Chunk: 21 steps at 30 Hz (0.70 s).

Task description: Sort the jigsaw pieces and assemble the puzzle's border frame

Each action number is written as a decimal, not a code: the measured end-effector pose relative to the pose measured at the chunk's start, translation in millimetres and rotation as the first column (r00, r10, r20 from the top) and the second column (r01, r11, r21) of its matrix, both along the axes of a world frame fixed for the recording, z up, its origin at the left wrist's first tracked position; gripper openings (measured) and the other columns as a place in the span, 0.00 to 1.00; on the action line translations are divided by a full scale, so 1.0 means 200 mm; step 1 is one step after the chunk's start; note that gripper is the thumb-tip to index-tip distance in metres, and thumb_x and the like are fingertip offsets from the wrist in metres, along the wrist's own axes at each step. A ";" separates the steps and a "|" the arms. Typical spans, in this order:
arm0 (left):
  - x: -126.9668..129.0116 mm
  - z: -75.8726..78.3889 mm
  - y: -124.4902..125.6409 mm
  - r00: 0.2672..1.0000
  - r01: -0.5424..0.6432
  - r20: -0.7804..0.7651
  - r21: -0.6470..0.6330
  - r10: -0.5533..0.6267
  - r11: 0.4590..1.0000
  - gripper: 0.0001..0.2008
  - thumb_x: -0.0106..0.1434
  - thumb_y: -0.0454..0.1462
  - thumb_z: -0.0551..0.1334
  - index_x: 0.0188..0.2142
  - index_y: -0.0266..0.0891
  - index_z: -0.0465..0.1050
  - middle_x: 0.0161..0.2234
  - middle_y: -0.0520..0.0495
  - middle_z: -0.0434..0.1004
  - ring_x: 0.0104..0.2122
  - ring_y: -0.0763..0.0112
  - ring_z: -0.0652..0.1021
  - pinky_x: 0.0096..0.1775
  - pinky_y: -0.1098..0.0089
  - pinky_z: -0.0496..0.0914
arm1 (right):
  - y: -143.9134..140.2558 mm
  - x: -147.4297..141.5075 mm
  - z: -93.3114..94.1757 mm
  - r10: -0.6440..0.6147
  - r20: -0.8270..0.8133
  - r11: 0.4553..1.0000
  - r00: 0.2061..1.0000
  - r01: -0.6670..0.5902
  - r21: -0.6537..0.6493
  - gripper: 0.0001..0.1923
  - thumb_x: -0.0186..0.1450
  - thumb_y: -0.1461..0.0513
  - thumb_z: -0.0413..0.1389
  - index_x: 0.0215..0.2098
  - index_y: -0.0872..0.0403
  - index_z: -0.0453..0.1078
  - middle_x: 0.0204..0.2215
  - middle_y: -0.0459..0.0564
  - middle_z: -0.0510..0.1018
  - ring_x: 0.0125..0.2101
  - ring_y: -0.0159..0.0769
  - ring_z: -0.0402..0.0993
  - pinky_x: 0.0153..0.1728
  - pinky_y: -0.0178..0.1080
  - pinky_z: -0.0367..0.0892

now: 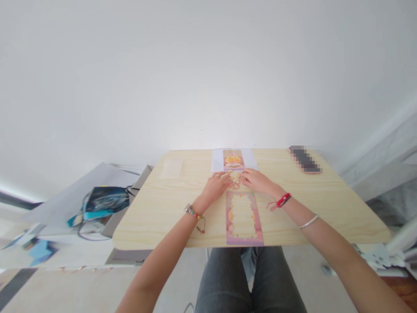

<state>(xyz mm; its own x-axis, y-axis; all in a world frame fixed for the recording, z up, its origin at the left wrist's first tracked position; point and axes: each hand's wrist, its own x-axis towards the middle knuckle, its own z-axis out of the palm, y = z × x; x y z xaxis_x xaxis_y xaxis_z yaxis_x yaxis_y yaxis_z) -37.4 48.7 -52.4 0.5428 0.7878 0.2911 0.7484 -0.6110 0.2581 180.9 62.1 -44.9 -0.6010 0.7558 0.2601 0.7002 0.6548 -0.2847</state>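
Several small loose jigsaw puzzle pieces (235, 180) lie in a heap on the table between my two hands. My left hand (217, 186) rests at the left side of the heap, its fingers apart and the index finger stretched over the pieces. From the right, my right hand (256, 179) touches the heap with fingers slightly bent and apart. No piece shows clearly in either hand. Closer to me lies a pink and purple puzzle frame (259, 221) with a bare middle. Behind the heap is a picture card (233, 159) with an orange cartoon figure on white paper (217, 160).
A phone (305, 160), blurred out, lies at the right rear of the wooden table (306, 195). A clear plastic sheet (171, 168) lies at the left rear. Beyond the left edge, a dark bag (107, 200) and cables sit on a lower surface. A white wall rises behind.
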 end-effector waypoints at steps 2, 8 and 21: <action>0.03 -0.01 0.07 0.998 0.059 -0.014 -0.012 -0.059 0.998 0.13 0.63 0.36 0.55 0.47 0.40 0.67 0.48 0.42 0.69 0.47 0.63 0.71 0.48 0.61 0.66 | -0.01 0.02 0.00 -0.006 -0.008 1.000 1.000 0.006 -0.001 0.10 0.63 0.66 0.50 0.40 0.56 0.71 0.40 0.55 0.73 0.41 0.38 0.68 0.43 0.41 0.64; 0.09 -0.04 0.10 0.990 0.139 -0.015 -0.037 -0.140 0.990 0.12 0.62 0.34 0.55 0.45 0.42 0.68 0.44 0.45 0.72 0.43 0.67 0.74 0.45 0.67 0.69 | 0.01 -0.01 -0.01 0.024 -0.181 0.998 0.983 -0.032 -0.046 0.19 0.59 0.72 0.51 0.47 0.53 0.69 0.41 0.51 0.75 0.41 0.36 0.70 0.43 0.39 0.63; 0.02 0.00 0.07 0.994 0.111 -0.011 -0.007 -0.111 0.994 0.09 0.64 0.34 0.52 0.38 0.37 0.71 0.38 0.44 0.74 0.39 0.67 0.74 0.43 0.67 0.68 | -0.03 -0.08 0.04 0.016 0.004 0.999 1.000 -0.016 0.051 0.09 0.63 0.62 0.52 0.33 0.56 0.74 0.34 0.54 0.72 0.38 0.37 0.67 0.40 0.40 0.62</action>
